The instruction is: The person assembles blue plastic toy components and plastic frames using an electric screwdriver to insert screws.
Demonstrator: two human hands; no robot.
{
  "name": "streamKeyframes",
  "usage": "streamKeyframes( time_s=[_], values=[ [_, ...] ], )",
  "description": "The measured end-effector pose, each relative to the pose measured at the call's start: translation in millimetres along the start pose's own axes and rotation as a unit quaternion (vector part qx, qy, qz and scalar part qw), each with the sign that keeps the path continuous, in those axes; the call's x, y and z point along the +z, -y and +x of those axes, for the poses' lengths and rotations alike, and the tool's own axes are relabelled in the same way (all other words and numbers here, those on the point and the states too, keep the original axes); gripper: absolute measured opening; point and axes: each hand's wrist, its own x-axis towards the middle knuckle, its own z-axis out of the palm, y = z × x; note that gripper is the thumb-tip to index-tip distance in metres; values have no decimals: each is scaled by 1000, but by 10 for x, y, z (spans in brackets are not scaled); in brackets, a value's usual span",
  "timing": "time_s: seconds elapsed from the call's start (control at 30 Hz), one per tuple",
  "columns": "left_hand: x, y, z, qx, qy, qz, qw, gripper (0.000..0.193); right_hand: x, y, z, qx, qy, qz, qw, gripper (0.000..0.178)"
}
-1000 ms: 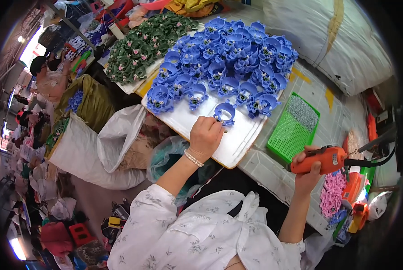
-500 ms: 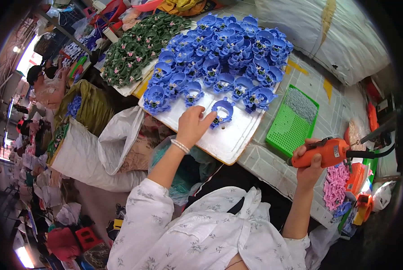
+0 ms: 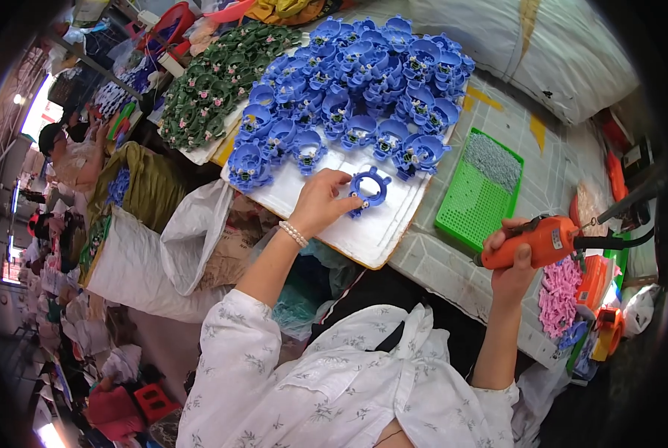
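Note:
My left hand (image 3: 321,200) pinches a blue plastic ring part (image 3: 370,187) and holds it on the white foam board (image 3: 364,235). Behind it the board carries a heap of several assembled blue plastic parts (image 3: 364,82). My right hand (image 3: 511,265) is raised over the table's near edge, gripping an orange powered screwdriver (image 3: 539,240) with a black cable running off to the right. The tool's tip points left, apart from the ring.
A green tray (image 3: 464,205) with small grey screws lies between my hands. Green plastic parts (image 3: 210,82) pile up at the back left. Pink parts (image 3: 558,291) lie at the right. White sacks (image 3: 132,254) stand below the table; a seated person (image 3: 69,153) is at the left.
My left hand has set the blue ring down on the foam board and shifted slightly; the view moved closer. My right hand keeps the screwdriver in about the same place.

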Motion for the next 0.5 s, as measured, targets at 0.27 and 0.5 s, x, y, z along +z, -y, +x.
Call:
streamKeyframes(
  time_s=[0.27,0.5],
  values=[
    [103,-104,35,-51,116,-161,979,42,-6,12,37,-10,5,35,999,51],
    [51,-246,10,25,178,-63,982,45,25,59,198,-9,13,-3,1000,53]
  ],
)
